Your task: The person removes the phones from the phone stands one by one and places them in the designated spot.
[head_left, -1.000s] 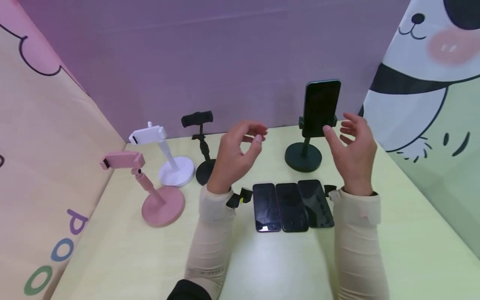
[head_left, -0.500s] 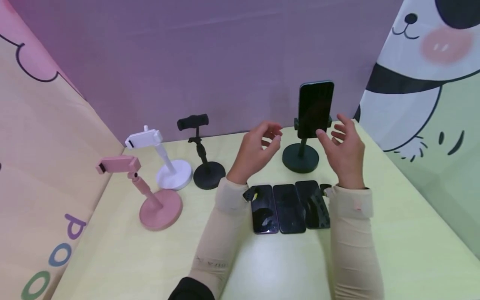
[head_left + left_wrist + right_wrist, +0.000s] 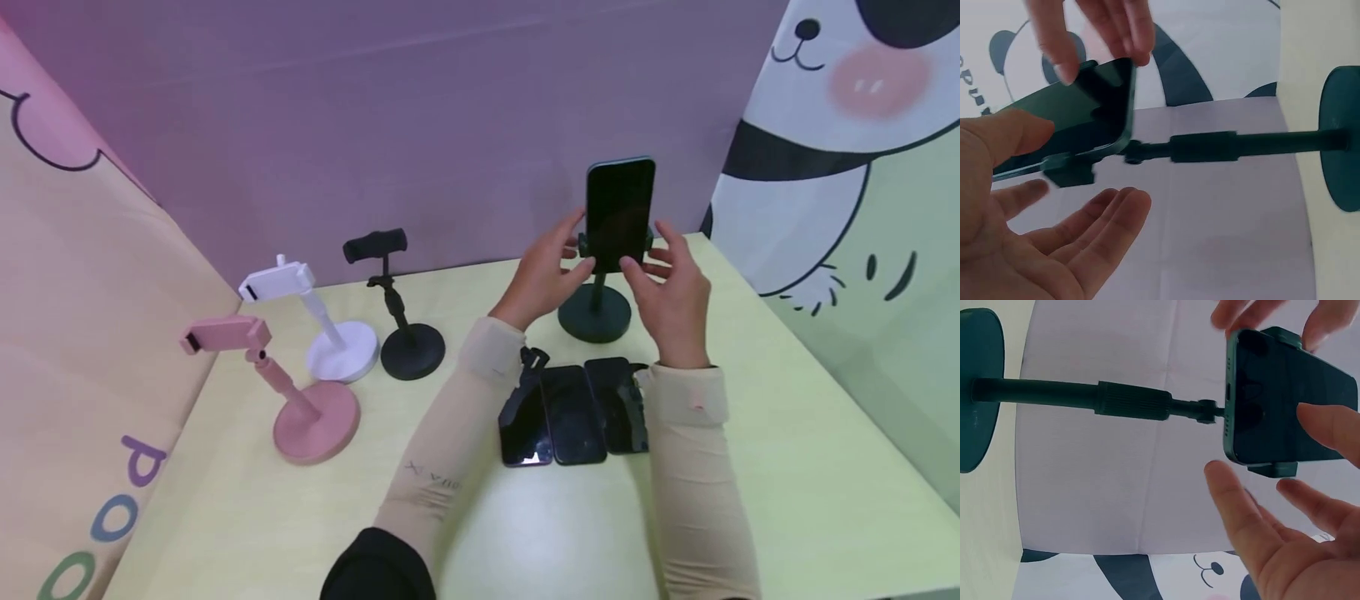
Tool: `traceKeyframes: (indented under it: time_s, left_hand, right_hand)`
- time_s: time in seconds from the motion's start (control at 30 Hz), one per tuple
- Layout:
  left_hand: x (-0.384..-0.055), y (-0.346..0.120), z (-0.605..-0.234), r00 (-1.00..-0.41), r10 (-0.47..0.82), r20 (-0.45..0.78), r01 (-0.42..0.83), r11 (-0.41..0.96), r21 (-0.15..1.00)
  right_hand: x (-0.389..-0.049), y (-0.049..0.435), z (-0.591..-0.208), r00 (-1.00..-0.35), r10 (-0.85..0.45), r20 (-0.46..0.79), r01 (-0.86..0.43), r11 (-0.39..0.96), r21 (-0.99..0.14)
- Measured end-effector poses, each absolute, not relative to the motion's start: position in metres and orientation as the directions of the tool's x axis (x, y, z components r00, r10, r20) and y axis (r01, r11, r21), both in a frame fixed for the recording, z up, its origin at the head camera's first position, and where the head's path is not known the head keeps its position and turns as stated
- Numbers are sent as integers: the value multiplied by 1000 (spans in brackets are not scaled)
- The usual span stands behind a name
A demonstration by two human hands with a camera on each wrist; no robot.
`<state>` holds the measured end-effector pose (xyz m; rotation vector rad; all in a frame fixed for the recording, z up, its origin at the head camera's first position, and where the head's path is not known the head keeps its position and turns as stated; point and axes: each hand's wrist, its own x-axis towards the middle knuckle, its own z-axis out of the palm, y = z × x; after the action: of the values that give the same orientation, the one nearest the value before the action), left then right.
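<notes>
A smartphone (image 3: 619,208) stands upright, screen toward me, in the clamp (image 3: 1069,170) of a dark green phone stand (image 3: 594,317). My left hand (image 3: 545,279) is at the phone's left side, thumb by its lower corner and fingers toward the back. On the other side is my right hand (image 3: 673,304), its thumb reaching over the screen's lower right edge. In the right wrist view, the right thumb (image 3: 1329,425) overlaps the screen while the other fingers spread below the clamp. The left wrist view shows the left fingers loosely extended beneath the phone.
Three dark phones (image 3: 573,417) lie side by side in front of the stand. To the left stand a black phone holder (image 3: 412,352), a white one (image 3: 342,350) and a pink one (image 3: 317,423). A purple backdrop (image 3: 450,125) rises behind the table (image 3: 540,533).
My left hand has moved right, from beside the black holder to the phone's left edge. The right hand stays by the phone's right side. The camera view has shifted slightly.
</notes>
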<state>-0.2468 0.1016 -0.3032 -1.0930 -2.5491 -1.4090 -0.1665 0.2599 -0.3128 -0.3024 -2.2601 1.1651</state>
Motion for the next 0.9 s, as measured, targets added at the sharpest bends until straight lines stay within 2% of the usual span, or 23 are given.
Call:
traceKeyframes:
  time_s: [0.23, 0.5, 0.9]
  left_hand:
    - [-252, 109, -311, -751, 559, 350, 586, 321, 744]
    - [-252, 111, -316, -794, 475, 380, 560, 325, 762]
    - [-252, 103, -310, -775, 455, 439, 618, 400, 677]
  right_hand:
    - [-173, 255, -317, -785, 412, 462, -104, 648, -754]
    - [-176, 252, -319, -757, 435, 488, -107, 655, -748]
    - [-178, 248, -323, -742, 423, 519, -141, 659, -739]
